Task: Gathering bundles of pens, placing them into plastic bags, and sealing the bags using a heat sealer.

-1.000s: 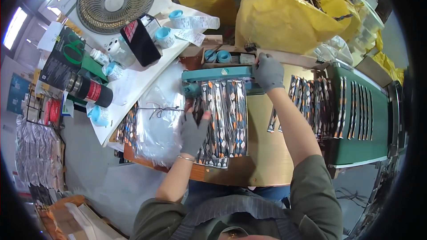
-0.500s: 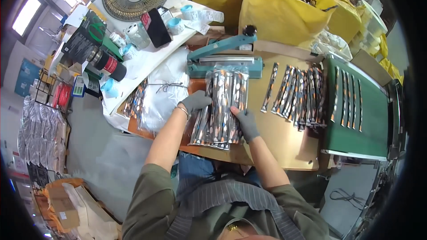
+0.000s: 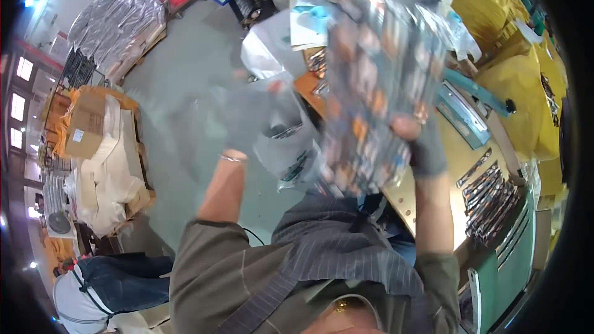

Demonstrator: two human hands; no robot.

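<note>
A clear plastic bag of slim packets (image 3: 371,86), black with orange and white patches, is held up close to me and smeared by motion. My right hand (image 3: 427,148), in a grey glove with a bare thumb tip, grips the bag's right side, thumb on the front face. My left hand (image 3: 244,114), gloved in grey too, is apart from the bag, out to the left over the floor. Motion blurs its fingers, and whether they hold anything does not show. Beneath the raised bag, clear plastic bags (image 3: 288,154) are partly visible by the table's edge.
A teal bag sealer (image 3: 464,111) stands on the tan table (image 3: 421,201), near loose packets (image 3: 492,201) and a green conveyor belt (image 3: 510,272). Yellow sacks (image 3: 510,80) are at right. Cartons (image 3: 86,120) and silvery bundles (image 3: 117,25) lie left. Another person (image 3: 117,284) bends at lower left.
The view has swung left. My right hand has lifted the bag of packets off the table toward me. My left hand has left the bag and moved out to the left.
</note>
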